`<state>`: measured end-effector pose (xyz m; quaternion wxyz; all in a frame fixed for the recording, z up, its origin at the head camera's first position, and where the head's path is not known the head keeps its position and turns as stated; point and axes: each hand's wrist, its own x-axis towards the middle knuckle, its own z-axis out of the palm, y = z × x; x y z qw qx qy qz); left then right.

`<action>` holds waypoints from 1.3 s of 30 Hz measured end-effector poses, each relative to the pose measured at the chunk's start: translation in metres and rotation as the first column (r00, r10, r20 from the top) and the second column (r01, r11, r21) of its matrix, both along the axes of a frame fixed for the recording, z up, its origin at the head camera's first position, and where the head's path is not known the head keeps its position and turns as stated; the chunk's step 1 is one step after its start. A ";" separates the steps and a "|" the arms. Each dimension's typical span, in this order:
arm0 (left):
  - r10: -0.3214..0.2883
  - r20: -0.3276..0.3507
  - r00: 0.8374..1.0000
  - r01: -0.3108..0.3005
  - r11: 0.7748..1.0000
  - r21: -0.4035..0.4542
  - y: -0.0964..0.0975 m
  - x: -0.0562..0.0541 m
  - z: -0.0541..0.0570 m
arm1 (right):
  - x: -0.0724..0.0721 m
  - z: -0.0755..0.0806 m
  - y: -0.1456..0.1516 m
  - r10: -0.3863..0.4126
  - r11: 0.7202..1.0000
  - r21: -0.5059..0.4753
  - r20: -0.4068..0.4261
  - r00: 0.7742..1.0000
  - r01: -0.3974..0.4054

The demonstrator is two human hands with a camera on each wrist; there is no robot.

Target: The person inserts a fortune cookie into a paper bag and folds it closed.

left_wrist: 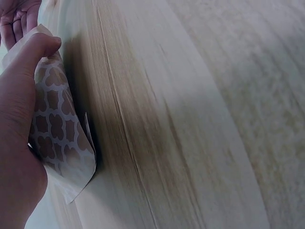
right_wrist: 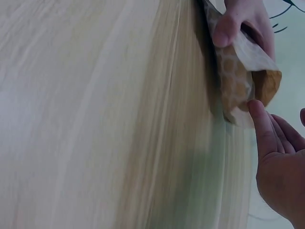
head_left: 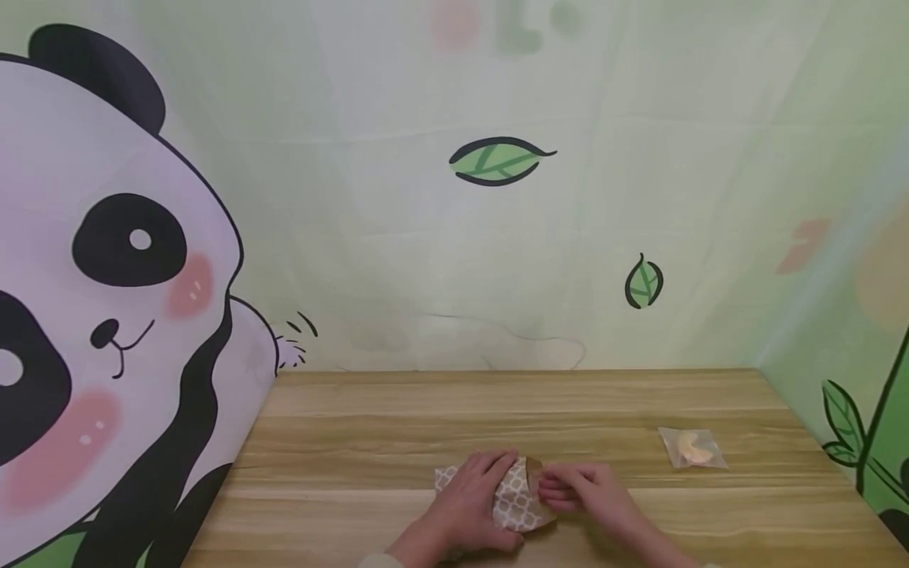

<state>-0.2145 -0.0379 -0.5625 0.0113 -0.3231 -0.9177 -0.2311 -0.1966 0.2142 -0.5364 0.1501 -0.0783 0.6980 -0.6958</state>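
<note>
A brown paper bag (head_left: pixel 521 505) with a white lattice pattern lies on the wooden table, its mouth facing right. Across the bag, my left hand (head_left: pixel 469 501) grips it, thumb on the near side and fingers on the far side. The right wrist view shows the bag's mouth (right_wrist: pixel 267 85) spread apart, with plain brown paper inside. Right at that mouth is my right hand (head_left: pixel 585 493), its thumb (right_wrist: pixel 258 119) at the paper's edge and its fingers loosely bent. Whatever lies inside the bag is hidden.
A small clear packet (head_left: pixel 692 448) with a pale, roundish piece in it lies on the table (head_left: pixel 355 442) at the right. Behind the table hangs a pale green cloth (head_left: pixel 398 237) with a printed panda and leaves.
</note>
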 end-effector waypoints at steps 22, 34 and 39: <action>-0.051 0.032 0.998 0.052 0.998 -0.045 -0.005 -0.004 -0.001 | -0.023 0.035 0.137 0.017 0.696 0.650 -0.439 0.898 0.305; -0.069 0.023 0.997 0.070 0.996 -0.059 -0.005 -0.006 -0.004 | -0.038 0.034 0.193 0.182 0.534 0.780 -0.483 0.856 0.327; -0.070 0.005 0.998 0.071 0.995 -0.065 -0.005 -0.006 -0.004 | -0.041 0.024 0.204 0.200 0.481 0.815 -0.461 0.865 0.323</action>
